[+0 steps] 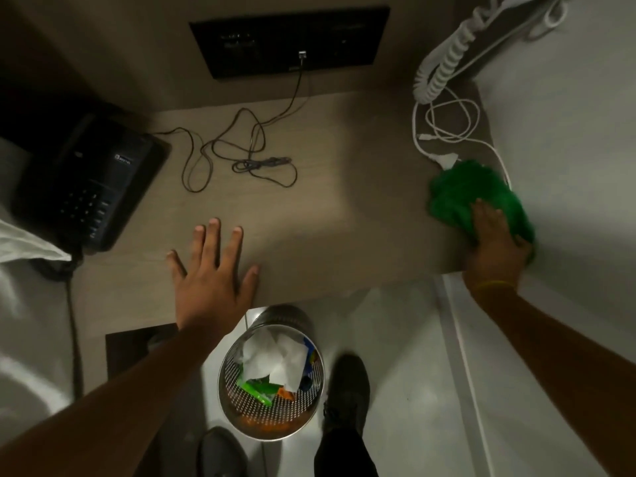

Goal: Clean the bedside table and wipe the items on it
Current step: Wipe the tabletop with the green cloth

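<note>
Cloth-wiping at the far right corner of the bedside table (pixel 309 218).

Right hand (pixel 492 242) pressed flat on the green cloth (pixel 457 197), fingers together, cloth bunched under and ahead of the fingertips and partly spilling off the table's right edge. Left hand (pixel 210 270) spread wide, palm down on bare tabletop, gripping nothing — likely a brace. Best done with firm, even pressure and overlapping strokes drawn leftward toward the spread hand, lifting over cables rather than dragging them. White cable (pixel 447 125) just beyond the cloth, touching its far edge; thin dark cord (pixel 241 156) ahead of the left hand; black telephone (pixel 86 180) off to that hand's left, apparently not yet wiped. Waste bin (pixel 272 376) on the floor below — well placed for sweeping crumbs off the near edge.
</note>
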A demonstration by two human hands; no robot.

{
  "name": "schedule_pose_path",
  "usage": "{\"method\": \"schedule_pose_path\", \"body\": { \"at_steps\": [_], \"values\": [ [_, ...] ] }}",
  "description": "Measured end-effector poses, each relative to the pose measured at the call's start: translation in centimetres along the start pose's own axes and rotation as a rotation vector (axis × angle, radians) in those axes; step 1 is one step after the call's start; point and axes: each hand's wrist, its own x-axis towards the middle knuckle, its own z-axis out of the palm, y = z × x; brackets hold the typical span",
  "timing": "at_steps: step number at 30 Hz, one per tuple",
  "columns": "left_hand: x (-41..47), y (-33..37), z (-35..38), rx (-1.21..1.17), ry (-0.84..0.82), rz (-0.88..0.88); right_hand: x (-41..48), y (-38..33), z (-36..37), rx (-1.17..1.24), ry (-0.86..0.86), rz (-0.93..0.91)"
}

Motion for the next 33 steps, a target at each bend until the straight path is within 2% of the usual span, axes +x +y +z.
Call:
{"method": "schedule_pose_path", "body": {
  "at_steps": [3, 5, 6, 8, 10, 13, 15, 16, 17, 19, 21, 25, 27, 30, 33],
  "values": [
    [0.1, -0.3, 0.2, -0.006, 0.020, 0.010, 2.3, -8.3, 1.8, 0.114, 0.094, 0.310],
    [0.2, -0.4, 0.5, -0.002, 0.032, 0.012, 2.7, -15.1, 2.6, 0.155, 0.129, 0.340],
    [0.2, -0.4, 0.5, -0.001, 0.033, 0.014, 2.4, -18.2, 3.1, 0.143, 0.099, 0.243],
    [0.2, -0.3, 0.6, -0.006, 0.038, 0.014, 0.2, -23.4, 4.6, 0.084, -0.102, -0.074],
    [0.1, -0.3, 0.6, -0.004, 0.034, 0.006, -3.4, -26.2, 5.7, 0.026, -0.204, -0.356],
    [0.2, -0.3, 0.5, 0.000, 0.004, 0.006, -8.0, -23.7, 5.5, -0.087, -0.270, -0.634],
    [0.2, -0.2, 0.4, -0.007, -0.005, 0.011, -9.7, -18.6, 5.0, -0.170, -0.274, -0.816],
    [0.1, -0.3, 0.4, -0.007, -0.004, 0.014, -9.9, -15.7, 4.6, -0.203, -0.250, -0.842],
    [0.1, -0.3, 0.4, -0.007, -0.001, 0.018, -9.7, -12.9, 3.9, -0.232, -0.229, -0.810],
    [0.1, -0.4, 0.4, -0.004, 0.010, 0.018, -8.4, -9.0, 2.5, -0.238, -0.207, -0.623],
    [0.2, -0.4, 0.4, -0.003, 0.017, 0.013, -5.7, -8.3, 1.7, -0.185, -0.201, -0.414],
    [0.2, -0.5, 0.8, -0.011, 0.041, 0.021, 2.6, -14.6, 2.6, -0.008, -0.074, -0.027],
    [0.2, -0.5, 1.0, -0.013, 0.055, 0.021, 6.7, -19.7, 3.3, 0.107, -0.064, 0.093],
    [0.1, -0.7, 1.3, -0.011, 0.065, 0.024, 9.7, -26.1, 4.1, 0.144, -0.094, 0.008],
    [0.1, -0.8, 1.3, -0.017, 0.057, 0.031, 7.5, -27.2, 4.1, 0.060, -0.190, -0.253]
  ]
}}
